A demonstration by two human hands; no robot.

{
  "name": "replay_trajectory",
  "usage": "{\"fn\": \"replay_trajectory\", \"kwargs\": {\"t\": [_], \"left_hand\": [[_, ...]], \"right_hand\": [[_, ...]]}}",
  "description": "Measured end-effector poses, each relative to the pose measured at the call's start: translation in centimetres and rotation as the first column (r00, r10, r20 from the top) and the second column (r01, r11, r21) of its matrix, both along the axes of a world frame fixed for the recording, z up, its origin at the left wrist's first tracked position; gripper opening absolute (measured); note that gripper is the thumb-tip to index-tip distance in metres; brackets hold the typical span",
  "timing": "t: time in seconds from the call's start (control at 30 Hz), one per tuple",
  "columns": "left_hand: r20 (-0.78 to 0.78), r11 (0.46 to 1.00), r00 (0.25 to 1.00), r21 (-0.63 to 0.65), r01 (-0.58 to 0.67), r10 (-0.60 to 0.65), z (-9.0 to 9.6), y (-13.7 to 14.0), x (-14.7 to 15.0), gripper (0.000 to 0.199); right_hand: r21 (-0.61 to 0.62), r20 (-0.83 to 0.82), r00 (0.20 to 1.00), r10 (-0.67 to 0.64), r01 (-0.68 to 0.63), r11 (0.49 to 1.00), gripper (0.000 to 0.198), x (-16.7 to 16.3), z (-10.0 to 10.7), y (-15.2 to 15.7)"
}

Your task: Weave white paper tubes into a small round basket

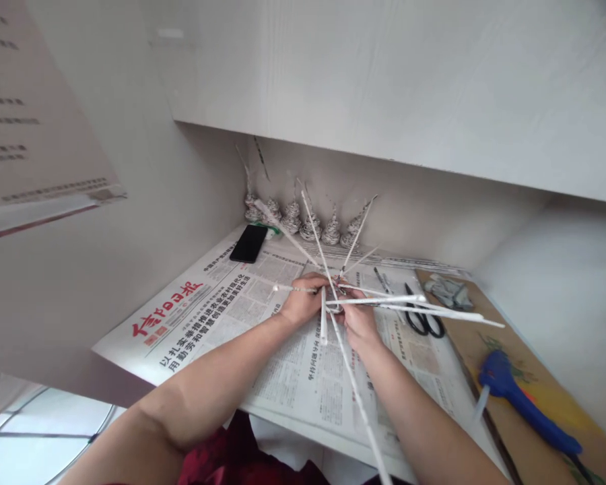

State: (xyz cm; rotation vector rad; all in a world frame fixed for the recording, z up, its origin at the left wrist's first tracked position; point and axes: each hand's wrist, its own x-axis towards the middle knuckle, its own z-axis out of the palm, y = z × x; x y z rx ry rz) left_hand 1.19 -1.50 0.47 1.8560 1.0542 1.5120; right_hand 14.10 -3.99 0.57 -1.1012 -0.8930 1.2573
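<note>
Both hands are closed around the middle of a bundle of rolled paper sticks (356,387), whose long white ends fan out in several directions. My left hand (304,300) grips the centre from the left, fingers curled. From the right, my right hand (358,316) pinches the same crossing point, its fingertips partly hidden behind the sticks. The woven centre between the hands is small and mostly covered. Under them lies a newspaper (283,377) spread on the table.
Several woven paper gourd shapes (310,227) line the back wall. A black phone (249,243) lies at the back left. To the right are black-handled scissors (424,320), crumpled paper (449,291) and a blue glue gun (525,401) on a cardboard sheet (560,397). A white overhang (384,81) crosses above.
</note>
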Motion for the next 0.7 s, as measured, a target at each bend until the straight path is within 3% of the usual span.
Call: {"fn": "replay_trajectory", "kwargs": {"t": [0.2,0.5,0.7], "left_hand": [[0.004,0.998,0.999,0.049,0.046,-0.046,0.28,-0.4,0.15,0.023],[0.051,0.991,0.998,-0.128,0.044,-0.038,0.2,-0.45,0.37,0.022],[0.17,0.952,0.974,-0.241,0.187,-0.148,0.37,-0.47,0.44,0.021]], "right_hand": [[-0.011,-0.016,1.0,-0.023,0.022,1.0,0.041,-0.17,-0.53,0.41],[-0.03,-0.066,0.991,-0.113,0.111,0.993,0.039,-0.55,-0.87,0.56],[-0.024,-0.062,0.99,-0.126,0.125,0.992,0.038,-0.82,-0.82,0.73]]}}
